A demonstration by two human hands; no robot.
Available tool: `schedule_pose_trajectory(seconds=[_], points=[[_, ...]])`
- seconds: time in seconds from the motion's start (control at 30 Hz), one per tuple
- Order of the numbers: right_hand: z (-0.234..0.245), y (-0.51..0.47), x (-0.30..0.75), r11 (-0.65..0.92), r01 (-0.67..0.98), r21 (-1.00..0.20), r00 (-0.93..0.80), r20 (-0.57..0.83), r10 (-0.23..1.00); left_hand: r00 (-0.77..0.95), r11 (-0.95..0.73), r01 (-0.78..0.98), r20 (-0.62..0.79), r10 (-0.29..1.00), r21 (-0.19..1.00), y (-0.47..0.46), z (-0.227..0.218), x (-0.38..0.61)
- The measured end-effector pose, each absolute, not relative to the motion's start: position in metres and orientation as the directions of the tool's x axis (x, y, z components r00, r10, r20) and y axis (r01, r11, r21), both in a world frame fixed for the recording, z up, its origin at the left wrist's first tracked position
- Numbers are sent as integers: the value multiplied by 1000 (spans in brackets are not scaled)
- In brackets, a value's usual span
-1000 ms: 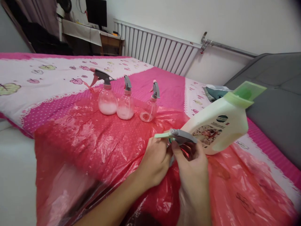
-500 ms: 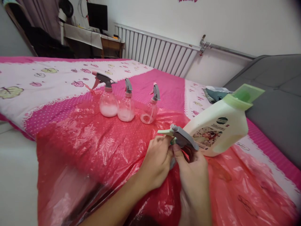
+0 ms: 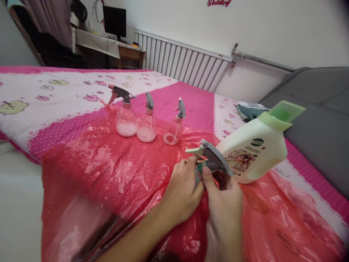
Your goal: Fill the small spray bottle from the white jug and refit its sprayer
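Both hands close round one spray bottle [image 3: 215, 157] with a grey head and a pale green trigger pointing left. My left hand [image 3: 184, 183] wraps the clear body just under the neck. My right hand [image 3: 225, 194] grips the collar, its thumb at the front below the head. Fingers cover most of the bottle body. Just behind my right hand stands a large white detergent bottle [image 3: 255, 153] with a green cap [image 3: 286, 111], leaning to the right. Farther off are three spray bottles with pink collars: a left one [image 3: 127, 123], a middle one [image 3: 146, 127] and a right one [image 3: 173, 133].
A red plastic sheet [image 3: 109, 174] lies wrinkled over the bed [image 3: 188, 94]. At right are a grey headboard [image 3: 313, 98] and folded cloths [image 3: 251, 110]. A radiator [image 3: 180, 58] runs along the wall, with a desk [image 3: 98, 43] and monitor [image 3: 114, 22] at back left.
The spray head has tilted and shifted slightly right and down in my hands, and a bit more of the bottle neck shows. The standing bottles keep their places; the view has moved slightly.
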State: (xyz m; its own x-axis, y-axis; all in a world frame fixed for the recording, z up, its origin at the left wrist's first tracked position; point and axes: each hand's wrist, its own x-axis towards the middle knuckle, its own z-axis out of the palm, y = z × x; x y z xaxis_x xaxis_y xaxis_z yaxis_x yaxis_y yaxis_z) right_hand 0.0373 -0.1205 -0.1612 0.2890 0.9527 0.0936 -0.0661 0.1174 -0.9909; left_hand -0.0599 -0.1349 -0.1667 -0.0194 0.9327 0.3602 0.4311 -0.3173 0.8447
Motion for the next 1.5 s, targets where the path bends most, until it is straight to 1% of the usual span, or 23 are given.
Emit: schedule_pose_trajectory(seconds=[0.1,0.23,0.3,0.47,0.6,0.77,0.97,1.13,1.23,1.33,1.4,1.5], points=[[-160,-120,36,135,-62,-989,317,108,942,-30,-326,431,375,927,841,-134,-168,-60],[-160,-119,35,184,-88,-979,334,145,931,-37,-304,444,356,934,843,-134,-168,-59],[-161,-118,34,196,-71,-978,334,161,928,-37,-307,449,360,932,840,-134,-170,-58],[-163,-115,33,135,6,-991,292,131,947,-23,-335,475,392,920,814,-133,-173,-58],[-163,-115,34,119,31,-992,284,123,951,-32,-324,466,381,924,824,-133,-173,-58],[-165,-116,35,99,7,-995,280,97,955,-35,-315,454,370,928,833,-133,-172,-58],[-162,-118,36,106,3,-994,246,103,964,-46,-324,461,387,921,826,-133,-174,-59],[-160,-118,35,61,-30,-998,262,51,964,-40,-300,494,366,930,816,-132,-172,-60],[-163,-117,36,63,-21,-998,285,54,957,-37,-298,489,361,932,820,-129,-171,-61],[-165,-116,36,70,-11,-997,264,65,962,-48,-303,480,370,928,823,-128,-172,-61],[-163,-117,35,76,-37,-996,239,65,969,-55,-299,472,366,929,829,-128,-173,-60],[-158,-120,32,104,-169,-980,216,66,974,-52,-299,452,359,932,840,-129,-172,-60]])
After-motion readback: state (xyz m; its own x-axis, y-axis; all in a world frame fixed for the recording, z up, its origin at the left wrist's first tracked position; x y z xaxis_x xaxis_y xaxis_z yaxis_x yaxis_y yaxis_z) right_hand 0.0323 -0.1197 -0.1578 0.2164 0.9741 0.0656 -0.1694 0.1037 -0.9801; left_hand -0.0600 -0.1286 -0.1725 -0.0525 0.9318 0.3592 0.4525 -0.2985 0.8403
